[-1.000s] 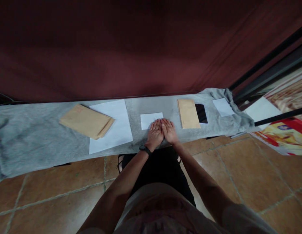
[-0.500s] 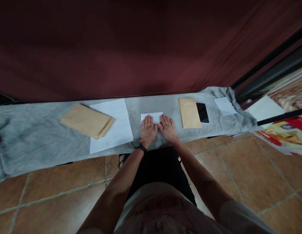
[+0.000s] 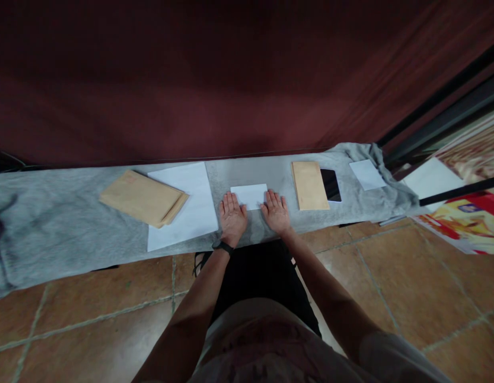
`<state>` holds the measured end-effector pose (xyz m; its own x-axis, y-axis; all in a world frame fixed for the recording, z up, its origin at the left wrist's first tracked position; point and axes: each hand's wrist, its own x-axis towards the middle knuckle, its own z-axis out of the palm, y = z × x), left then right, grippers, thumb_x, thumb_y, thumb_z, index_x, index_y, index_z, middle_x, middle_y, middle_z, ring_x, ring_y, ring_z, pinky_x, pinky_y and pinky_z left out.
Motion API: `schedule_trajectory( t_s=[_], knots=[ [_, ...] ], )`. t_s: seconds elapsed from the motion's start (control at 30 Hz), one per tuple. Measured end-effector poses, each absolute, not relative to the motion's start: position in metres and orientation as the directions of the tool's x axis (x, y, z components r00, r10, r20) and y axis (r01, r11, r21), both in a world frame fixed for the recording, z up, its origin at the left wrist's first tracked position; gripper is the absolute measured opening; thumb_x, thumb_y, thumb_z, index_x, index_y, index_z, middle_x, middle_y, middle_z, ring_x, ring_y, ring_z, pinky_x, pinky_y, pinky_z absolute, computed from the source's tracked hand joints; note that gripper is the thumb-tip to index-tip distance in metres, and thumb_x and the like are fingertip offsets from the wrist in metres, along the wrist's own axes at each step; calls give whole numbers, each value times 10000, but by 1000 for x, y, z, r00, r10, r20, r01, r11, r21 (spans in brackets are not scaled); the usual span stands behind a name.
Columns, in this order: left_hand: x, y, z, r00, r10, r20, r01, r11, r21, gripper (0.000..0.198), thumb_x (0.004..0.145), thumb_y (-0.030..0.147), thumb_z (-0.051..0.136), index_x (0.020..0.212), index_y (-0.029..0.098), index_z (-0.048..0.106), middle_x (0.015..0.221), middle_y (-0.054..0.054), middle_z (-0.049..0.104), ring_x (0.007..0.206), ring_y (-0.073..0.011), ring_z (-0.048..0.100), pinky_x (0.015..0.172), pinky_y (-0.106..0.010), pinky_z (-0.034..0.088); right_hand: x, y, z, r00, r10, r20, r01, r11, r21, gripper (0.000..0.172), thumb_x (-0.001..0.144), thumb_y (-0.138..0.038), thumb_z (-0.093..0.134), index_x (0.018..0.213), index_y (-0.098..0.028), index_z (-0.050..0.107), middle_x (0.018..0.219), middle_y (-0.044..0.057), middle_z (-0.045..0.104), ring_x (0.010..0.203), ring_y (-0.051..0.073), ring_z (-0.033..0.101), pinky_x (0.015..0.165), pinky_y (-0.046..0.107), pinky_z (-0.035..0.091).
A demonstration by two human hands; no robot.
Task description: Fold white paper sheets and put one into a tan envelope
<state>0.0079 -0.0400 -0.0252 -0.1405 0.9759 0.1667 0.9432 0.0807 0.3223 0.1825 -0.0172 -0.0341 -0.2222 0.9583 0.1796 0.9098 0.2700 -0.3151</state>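
A small white folded paper [image 3: 249, 196] lies flat on the grey cloth [image 3: 71, 213] between my hands. My left hand [image 3: 233, 215] rests palm down at the paper's left edge, fingers spread a little, with a dark band on the wrist. At the paper's right edge, my right hand [image 3: 276, 213] also lies flat, its fingers stretched out. Neither hand holds anything.
Left of my hands, brown envelopes [image 3: 141, 197] overlap large white sheets [image 3: 191, 213]. To the right are another stack of brown envelopes [image 3: 310, 185], a dark phone [image 3: 331, 185] and a white paper [image 3: 367, 174]. A colourful box [image 3: 470, 221] stands far right.
My left hand has slid left off the white paper to its edge, uncovering more of it. My right hand has shifted very slightly.
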Motion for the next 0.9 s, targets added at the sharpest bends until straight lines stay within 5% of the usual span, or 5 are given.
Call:
schedule_trajectory(
  t_s=[0.3, 0.6, 0.9],
  knots=[
    [4, -40, -16, -127, 979, 162, 945, 70, 318, 632, 1062, 347, 296, 1576, -18, 333, 1670, -228, 312, 1585, -310, 239, 1305, -515, 177, 187, -16, -31, -195, 962, 191, 884, 257, -390, 575, 1105, -424, 284, 1576, -128, 430, 1642, 139, 417, 1547, 285, 340, 1275, 533, 214],
    [35, -20, -4, 186, 981, 47, 921, -191, 340, 629, 1077, 402, 233, 1601, 72, 345, 1677, -136, 344, 1599, -242, 202, 1324, -468, 127, 181, -2, -21, -335, 935, 113, 856, 352, -377, 520, 1092, -310, 293, 1552, -150, 474, 1646, 100, 422, 1559, 256, 315, 1293, 504, 174],
    [37, -3, -12, 139, 990, 14, 936, -136, 324, 706, 1069, 487, 267, 1604, 27, 310, 1703, -173, 255, 1607, -257, 165, 1319, -446, 111, 177, 6, -22, -290, 952, 100, 890, 307, -337, 548, 1085, -307, 292, 1582, -114, 416, 1669, 104, 378, 1556, 280, 312, 1292, 508, 171]
  ],
)
